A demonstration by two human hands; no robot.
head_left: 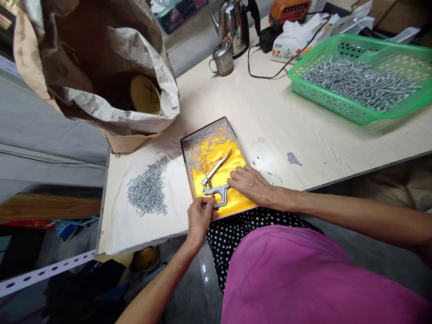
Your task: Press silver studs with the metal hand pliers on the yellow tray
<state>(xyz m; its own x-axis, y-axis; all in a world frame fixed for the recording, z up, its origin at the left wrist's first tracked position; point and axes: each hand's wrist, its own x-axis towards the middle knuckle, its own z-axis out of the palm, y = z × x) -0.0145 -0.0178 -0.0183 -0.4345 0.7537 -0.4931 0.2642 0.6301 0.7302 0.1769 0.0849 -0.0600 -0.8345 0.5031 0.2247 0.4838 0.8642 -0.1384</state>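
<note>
A shallow tray (186, 168) lined with yellow cloth (239, 206) lies at the table's near edge. On the cloth rests a grey metal lever hand tool (221, 191), its long handle raised and angled toward the back right. My left hand (200, 216) is closed in a pinch at the tool's lower left end, near a small red part; what its fingertips hold is too small to make out. My right hand (251, 184) has its fingers curled at the right end of the tool's frame. Small silvery metal pins (202, 141) cover the tray's far left part.
Left of the tray is a pile of similar pins (148, 189) on white sheeting. A large open sack (135, 128) stands behind it, with a yellowish round container inside. A green basket (337, 108) of metal pieces, a kettle (232, 27) and a lidded cup (223, 60) stand farther back.
</note>
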